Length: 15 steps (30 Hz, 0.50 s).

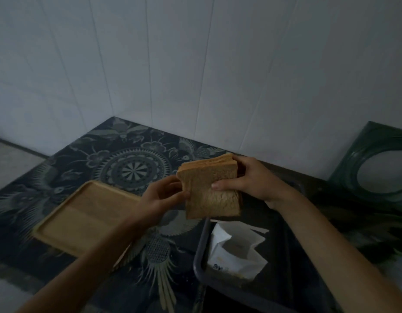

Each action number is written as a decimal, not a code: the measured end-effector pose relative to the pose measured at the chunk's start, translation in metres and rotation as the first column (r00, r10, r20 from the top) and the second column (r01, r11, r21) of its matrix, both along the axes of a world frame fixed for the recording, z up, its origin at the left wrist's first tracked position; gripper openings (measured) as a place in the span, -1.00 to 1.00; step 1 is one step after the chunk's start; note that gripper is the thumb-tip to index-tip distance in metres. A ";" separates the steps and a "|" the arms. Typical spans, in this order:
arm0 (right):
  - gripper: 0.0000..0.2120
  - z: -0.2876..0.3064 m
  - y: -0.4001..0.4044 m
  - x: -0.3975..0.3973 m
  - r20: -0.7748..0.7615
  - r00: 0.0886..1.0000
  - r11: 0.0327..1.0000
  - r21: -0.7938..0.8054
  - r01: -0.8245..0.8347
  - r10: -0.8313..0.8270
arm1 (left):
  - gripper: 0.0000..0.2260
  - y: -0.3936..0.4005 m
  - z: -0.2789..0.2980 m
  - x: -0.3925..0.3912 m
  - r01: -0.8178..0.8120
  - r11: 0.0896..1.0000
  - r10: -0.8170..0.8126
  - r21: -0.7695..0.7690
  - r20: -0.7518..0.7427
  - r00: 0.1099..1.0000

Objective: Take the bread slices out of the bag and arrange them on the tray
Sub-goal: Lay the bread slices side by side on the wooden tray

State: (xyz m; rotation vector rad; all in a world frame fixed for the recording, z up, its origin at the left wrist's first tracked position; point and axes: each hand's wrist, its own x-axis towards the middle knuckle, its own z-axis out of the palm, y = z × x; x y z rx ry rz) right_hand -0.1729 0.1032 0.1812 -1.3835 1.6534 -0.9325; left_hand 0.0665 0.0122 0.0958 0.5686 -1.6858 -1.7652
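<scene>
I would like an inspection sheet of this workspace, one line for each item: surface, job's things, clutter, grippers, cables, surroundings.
Surface: dark patterned cloth covers the table.
Job's things: stack of bread slices held upright in the air, out of the bag; wooden tray lies bare at the left; white bag lies crumpled in a dark tray at the right.
Clutter: green object with a round opening at the far right.
Grippers: left hand touches the stack's left edge; right hand grips the stack, thumb on the front slice.
Cables: nothing seen.
Surroundings: pale panelled wall behind; dim light.
</scene>
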 end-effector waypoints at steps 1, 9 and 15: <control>-0.57 -0.004 -0.007 0.008 0.022 1.000 1.000 0.011 0.009 -0.009 | -0.66 -0.004 -0.001 0.007 -0.011 1.000 0.011 0.018 -0.006 1.000; -0.57 -0.044 -0.060 0.078 0.186 0.979 0.987 0.151 0.061 -0.089 | -0.69 -0.054 -0.019 0.081 -0.021 0.985 0.004 0.172 0.098 0.995; -0.46 -0.079 -0.097 0.135 0.280 0.950 0.960 0.275 0.057 -0.136 | -0.66 -0.088 -0.039 0.136 -0.035 0.962 -0.021 0.272 0.199 0.980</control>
